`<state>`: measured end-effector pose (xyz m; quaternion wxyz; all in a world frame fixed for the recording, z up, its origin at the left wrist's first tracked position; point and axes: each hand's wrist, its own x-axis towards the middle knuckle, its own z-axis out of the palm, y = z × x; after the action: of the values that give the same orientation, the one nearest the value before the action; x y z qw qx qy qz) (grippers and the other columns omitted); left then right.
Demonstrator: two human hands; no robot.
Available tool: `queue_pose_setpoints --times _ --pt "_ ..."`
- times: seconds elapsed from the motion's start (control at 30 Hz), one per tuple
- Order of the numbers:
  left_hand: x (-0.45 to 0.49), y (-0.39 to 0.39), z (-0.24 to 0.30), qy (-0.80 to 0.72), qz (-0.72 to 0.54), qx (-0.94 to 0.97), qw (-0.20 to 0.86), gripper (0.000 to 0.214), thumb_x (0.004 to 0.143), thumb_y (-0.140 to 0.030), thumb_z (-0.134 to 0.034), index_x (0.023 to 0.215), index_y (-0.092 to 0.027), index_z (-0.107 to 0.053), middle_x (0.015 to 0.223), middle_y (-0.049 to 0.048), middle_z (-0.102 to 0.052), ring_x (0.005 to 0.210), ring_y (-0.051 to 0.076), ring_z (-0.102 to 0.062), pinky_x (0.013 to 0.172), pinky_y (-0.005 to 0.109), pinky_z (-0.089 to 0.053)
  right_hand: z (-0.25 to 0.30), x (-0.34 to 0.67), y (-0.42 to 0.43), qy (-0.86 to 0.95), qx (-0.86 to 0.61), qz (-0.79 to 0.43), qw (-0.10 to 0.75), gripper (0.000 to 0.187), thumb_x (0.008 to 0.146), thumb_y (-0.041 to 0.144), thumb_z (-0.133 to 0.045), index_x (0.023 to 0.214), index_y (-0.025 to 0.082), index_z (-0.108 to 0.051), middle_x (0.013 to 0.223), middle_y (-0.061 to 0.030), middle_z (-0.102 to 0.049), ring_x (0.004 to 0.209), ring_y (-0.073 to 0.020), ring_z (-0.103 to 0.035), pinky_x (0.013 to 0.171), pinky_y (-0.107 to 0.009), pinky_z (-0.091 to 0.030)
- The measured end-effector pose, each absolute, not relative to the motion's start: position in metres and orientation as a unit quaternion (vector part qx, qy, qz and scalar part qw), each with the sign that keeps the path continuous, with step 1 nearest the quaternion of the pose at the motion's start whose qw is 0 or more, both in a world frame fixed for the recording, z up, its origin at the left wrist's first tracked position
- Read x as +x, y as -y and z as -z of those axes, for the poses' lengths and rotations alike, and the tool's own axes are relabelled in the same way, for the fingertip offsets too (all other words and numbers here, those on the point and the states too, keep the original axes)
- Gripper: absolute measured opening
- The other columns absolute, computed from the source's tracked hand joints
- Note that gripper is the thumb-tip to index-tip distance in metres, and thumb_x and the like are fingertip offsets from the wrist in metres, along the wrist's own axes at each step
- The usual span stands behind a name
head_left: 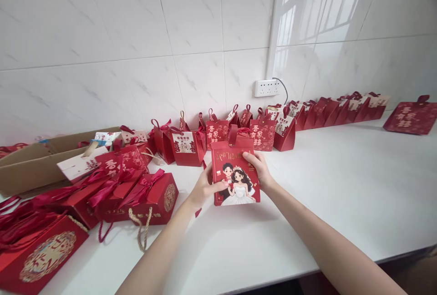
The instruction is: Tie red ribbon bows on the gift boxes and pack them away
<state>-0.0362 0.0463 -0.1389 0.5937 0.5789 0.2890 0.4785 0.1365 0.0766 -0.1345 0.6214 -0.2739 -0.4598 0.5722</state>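
Both my hands hold a red gift box (235, 176) with a cartoon bride and groom printed on its front and a red ribbon at its top. The box stands on the white counter (341, 195). My left hand (204, 188) grips its left side with the thumb across the front. Around the upper right corner my right hand (260, 168) has its fingers curled.
A row of red gift boxes (262, 133) lines the tiled wall, reaching to the far right (411, 117). At the left lie ribboned red boxes (150, 197), a rope-handled one, and open cardboard cartons (30, 167). A white socket (266, 88) sits on the wall.
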Motion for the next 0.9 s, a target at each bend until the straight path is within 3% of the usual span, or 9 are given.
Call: queue_pose_setpoints --times 0.23,0.47,0.77,0.9 --pt "-0.0358 -0.0436 0.1359 -0.298 -0.487 0.638 0.517 0.055 0.062 -0.026 -0.078 0.111 -0.018 -0.054 0.103 0.0071 -0.068 0.094 0.025 -0.062 0.084 0.037 -0.050 0.1326 0.1372 -0.0747 0.464 -0.265 -0.573 0.621 0.029 0.059 0.043 -0.075 0.068 0.018 -0.064 0.066 -0.0019 -0.069 0.059 -0.0190 -0.064 0.059 -0.029 -0.051" --pt "-0.0373 -0.0448 0.1378 -0.298 -0.480 0.645 0.514 0.050 0.060 -0.023 -0.076 0.105 -0.016 -0.056 0.095 0.0059 -0.069 0.086 0.023 -0.063 0.079 0.037 -0.050 0.1376 0.1390 -0.0752 0.533 -0.242 -0.543 0.602 0.028 0.063 0.042 -0.073 0.077 0.017 -0.068 0.073 -0.0023 -0.070 0.065 -0.0194 -0.064 0.063 -0.030 -0.051" --pt "-0.0360 -0.0431 0.1380 -0.292 -0.463 0.652 0.525 0.051 0.061 -0.025 -0.076 0.107 -0.016 -0.057 0.101 0.0089 -0.069 0.090 0.026 -0.064 0.081 0.039 -0.050 0.1345 0.1420 -0.0760 0.539 -0.244 -0.537 0.601 0.027 0.063 0.042 -0.073 0.075 0.018 -0.067 0.072 -0.0023 -0.069 0.063 -0.0188 -0.062 0.061 -0.029 -0.050" --pt "-0.0402 -0.0441 0.1296 -0.265 -0.520 0.580 0.568 0.043 0.064 -0.041 -0.072 0.098 -0.017 -0.061 0.095 0.0081 -0.069 0.083 0.026 -0.065 0.076 0.038 -0.051 0.1337 0.1397 -0.0715 0.579 -0.251 -0.555 0.541 0.028 0.065 0.043 -0.071 0.073 0.016 -0.066 0.066 -0.0024 -0.068 0.058 -0.0182 -0.062 0.056 -0.028 -0.048"
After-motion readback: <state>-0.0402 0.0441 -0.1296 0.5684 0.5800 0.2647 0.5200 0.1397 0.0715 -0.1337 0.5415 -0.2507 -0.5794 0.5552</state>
